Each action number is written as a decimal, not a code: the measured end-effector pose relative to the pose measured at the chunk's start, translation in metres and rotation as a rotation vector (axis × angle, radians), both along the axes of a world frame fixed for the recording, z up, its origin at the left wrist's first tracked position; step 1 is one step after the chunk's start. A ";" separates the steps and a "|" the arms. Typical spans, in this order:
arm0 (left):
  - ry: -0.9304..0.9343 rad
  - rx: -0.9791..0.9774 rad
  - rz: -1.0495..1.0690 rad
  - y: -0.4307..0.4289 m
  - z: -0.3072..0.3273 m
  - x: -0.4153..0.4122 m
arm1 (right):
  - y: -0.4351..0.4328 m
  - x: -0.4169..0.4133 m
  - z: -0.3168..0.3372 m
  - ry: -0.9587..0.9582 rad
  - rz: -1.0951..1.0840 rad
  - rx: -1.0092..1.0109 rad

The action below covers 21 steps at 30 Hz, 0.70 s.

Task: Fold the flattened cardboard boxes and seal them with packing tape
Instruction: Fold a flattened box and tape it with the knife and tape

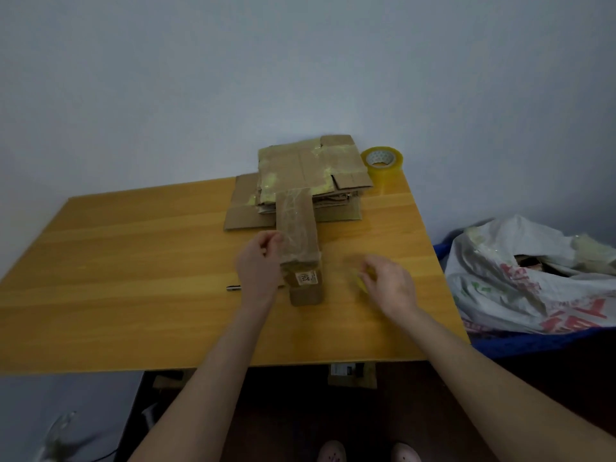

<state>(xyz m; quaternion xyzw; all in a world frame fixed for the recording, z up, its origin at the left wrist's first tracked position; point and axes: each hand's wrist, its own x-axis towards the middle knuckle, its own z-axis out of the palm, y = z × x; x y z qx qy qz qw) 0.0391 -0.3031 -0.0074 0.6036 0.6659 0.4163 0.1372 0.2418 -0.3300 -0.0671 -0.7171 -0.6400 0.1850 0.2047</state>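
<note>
**A:** While the left hand point(258, 268) holds it, where does the box point(298, 235) lie?

**B:** Mid-desk, long and narrow, pointing away from the person. Its far end meets the stack of flattened boxes point(300, 171) at the back edge, and its near end carries a small label. The left hand's fingers curl against its left side.

**A:** And the right hand point(388, 283)?

**B:** It is apart from the box, off to its right, over the desk point(133, 261). Its fingertips are drawn together on what looks like a yellowish scrap of tape point(358, 281) (blurred, so I can't be sure).

**A:** Edges and room?

**B:** The tape roll point(382, 161) stands at the far right corner, just beside the stack. A small metal tool point(233, 288) lies just left of the left wrist. The widest stretch of desk runs leftward from the box. The right edge is near the right hand, with a plastic bag point(533, 278) beyond it.
</note>
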 end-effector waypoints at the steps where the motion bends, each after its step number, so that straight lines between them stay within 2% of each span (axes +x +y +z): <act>1: 0.023 0.013 0.029 -0.004 -0.008 -0.011 | -0.002 -0.002 -0.009 -0.028 0.014 -0.014; 6: 0.000 -0.098 0.010 -0.022 -0.048 -0.025 | -0.001 -0.017 -0.023 -0.143 0.065 -0.273; 8: -0.009 -0.081 0.000 -0.024 -0.052 -0.021 | -0.001 -0.025 -0.019 -0.158 -0.018 -0.117; 10: -0.003 -0.077 -0.035 -0.024 -0.054 -0.012 | 0.000 -0.040 -0.010 -0.006 -0.037 0.178; 11: 0.014 -0.084 -0.065 -0.024 -0.055 -0.006 | 0.002 -0.051 -0.002 0.074 -0.001 0.268; 12: 0.037 -0.105 -0.096 -0.023 -0.056 0.000 | 0.003 -0.064 0.005 0.122 0.065 0.271; 14: 0.048 -0.175 -0.139 -0.020 -0.058 0.009 | 0.002 -0.087 0.012 0.124 0.194 0.135; 16: 0.016 -0.234 -0.147 -0.016 -0.059 0.013 | 0.004 -0.098 0.005 0.131 0.187 -0.016; 19: -0.007 -0.297 -0.137 -0.013 -0.061 0.010 | 0.011 -0.095 -0.007 0.254 0.043 -0.032; 21: 0.018 -0.341 -0.153 -0.011 -0.067 0.005 | 0.016 -0.089 -0.012 0.281 0.043 -0.015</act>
